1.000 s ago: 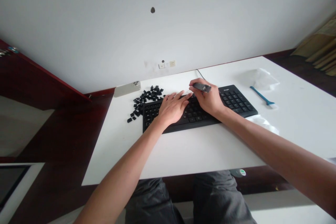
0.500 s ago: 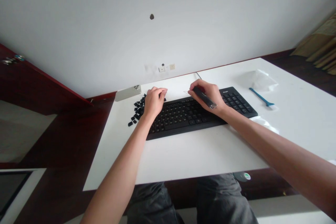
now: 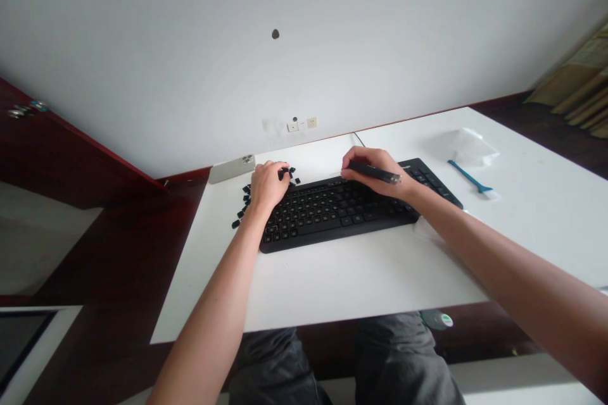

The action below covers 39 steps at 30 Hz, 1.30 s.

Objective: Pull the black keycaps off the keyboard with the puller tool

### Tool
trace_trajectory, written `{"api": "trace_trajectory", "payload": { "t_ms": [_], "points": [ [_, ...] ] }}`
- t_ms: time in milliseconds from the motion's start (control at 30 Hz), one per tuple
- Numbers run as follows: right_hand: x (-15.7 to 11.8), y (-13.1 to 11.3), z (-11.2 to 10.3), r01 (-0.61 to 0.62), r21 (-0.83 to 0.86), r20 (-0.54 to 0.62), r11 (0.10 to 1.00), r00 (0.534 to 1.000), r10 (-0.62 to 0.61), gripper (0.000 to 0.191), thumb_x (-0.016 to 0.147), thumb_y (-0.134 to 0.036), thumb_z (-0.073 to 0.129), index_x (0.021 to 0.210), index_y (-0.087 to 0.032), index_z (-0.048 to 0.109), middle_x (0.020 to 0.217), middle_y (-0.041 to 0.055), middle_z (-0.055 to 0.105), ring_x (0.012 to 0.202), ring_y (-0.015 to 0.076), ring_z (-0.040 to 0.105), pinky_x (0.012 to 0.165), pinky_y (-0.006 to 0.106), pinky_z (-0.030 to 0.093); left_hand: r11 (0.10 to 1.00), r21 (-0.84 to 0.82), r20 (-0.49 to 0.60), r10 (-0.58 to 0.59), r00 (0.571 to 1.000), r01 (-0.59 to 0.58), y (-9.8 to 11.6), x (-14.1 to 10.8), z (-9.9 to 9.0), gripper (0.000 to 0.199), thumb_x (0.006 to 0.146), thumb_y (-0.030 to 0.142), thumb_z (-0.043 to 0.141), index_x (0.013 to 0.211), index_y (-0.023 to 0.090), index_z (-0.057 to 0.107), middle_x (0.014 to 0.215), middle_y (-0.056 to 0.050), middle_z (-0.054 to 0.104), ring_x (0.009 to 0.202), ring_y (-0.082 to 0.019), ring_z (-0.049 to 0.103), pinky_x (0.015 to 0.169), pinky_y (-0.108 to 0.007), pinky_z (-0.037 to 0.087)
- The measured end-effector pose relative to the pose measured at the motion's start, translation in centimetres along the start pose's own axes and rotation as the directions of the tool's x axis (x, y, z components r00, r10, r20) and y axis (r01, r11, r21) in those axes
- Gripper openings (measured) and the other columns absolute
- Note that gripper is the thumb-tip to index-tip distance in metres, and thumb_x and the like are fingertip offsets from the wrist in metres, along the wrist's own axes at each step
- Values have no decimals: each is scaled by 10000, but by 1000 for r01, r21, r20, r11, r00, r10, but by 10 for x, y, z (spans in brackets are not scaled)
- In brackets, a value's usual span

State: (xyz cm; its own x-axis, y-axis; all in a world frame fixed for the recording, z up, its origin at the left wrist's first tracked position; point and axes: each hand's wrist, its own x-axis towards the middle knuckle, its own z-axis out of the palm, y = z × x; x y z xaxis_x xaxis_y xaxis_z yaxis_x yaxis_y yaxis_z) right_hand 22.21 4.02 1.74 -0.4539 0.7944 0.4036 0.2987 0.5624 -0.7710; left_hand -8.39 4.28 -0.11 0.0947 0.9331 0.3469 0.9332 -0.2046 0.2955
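Note:
A black keyboard (image 3: 323,224) lies on the white table, with many keycaps off its left and middle part. My left hand (image 3: 269,185) is over the loose black keycaps (image 3: 236,224) beside the keyboard's left end, thumb and fingers pinched at a dark keycap. More keycaps show around its fingertips. My right hand (image 3: 375,171) is closed around a black pen-like tool (image 3: 377,173) above the upper right part of the keyboard. A thin wire-like tip points left from the tool.
A phone (image 3: 232,169) lies at the table's back left. To the right are a blue brush (image 3: 470,178) and a clear plastic bag (image 3: 475,147). Another clear plastic piece is partly under my right forearm. A cable runs to the back edge.
My left hand has moved left and slightly down onto the keycaps, and its fingers now pinch one. The tool in my right hand has tilted flatter.

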Motion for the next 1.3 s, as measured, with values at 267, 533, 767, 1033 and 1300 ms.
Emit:
{"api": "trace_trajectory", "payload": {
  "t_ms": [267,533,767,1033,1300],
  "points": [
    [0,-11,-26,-79,137,334,987,942,29,194,939,-397,736,956,-213,678,901,37,765,845,196,725,772,358,575,997,-50,-24,61,998,-63,12,-1,-4,223,959,217,679,1141,249,804,1145,-80,751,1073,-285,652,1036,-462,522],
    [-1,-13,-29,-11,-1,380,1000,925,11,146,946,-387,713,936,-241,705,883,12,761,802,189,704,724,340,547,859,-334,53,427,903,-387,63,-21,1,185,1010,207,673,1144,262,787,1146,-34,754,1090,-222,666,1021,-402,539],
    [-1,-18,-29,51,-31,409,998,912,-33,135,949,-373,692,946,-249,744,871,15,760,752,184,663,702,333,501,869,-324,79,420,904,-375,73,-28,12,148,999,225,718,1108,282,800,1127,-30,742,1080,-224,668,977,-394,562],
    [-3,-28,-23,142,-133,410,981,909,-76,188,1000,-374,619,925,-237,723,806,-2,729,652,145,587,678,305,454,862,-319,60,434,899,-395,72,-24,16,126,1002,227,722,1077,281,807,1079,-19,742,1025,-215,657,935,-372,548],
    [-4,-40,-24,150,-190,396,970,916,-64,214,1004,-394,609,877,-253,707,724,-11,691,592,140,526,633,303,428,872,-288,63,430,901,-396,72,-20,17,93,1004,303,731,1032,282,817,1036,-21,754,992,-220,672,902,-371,543]
  ]
}}
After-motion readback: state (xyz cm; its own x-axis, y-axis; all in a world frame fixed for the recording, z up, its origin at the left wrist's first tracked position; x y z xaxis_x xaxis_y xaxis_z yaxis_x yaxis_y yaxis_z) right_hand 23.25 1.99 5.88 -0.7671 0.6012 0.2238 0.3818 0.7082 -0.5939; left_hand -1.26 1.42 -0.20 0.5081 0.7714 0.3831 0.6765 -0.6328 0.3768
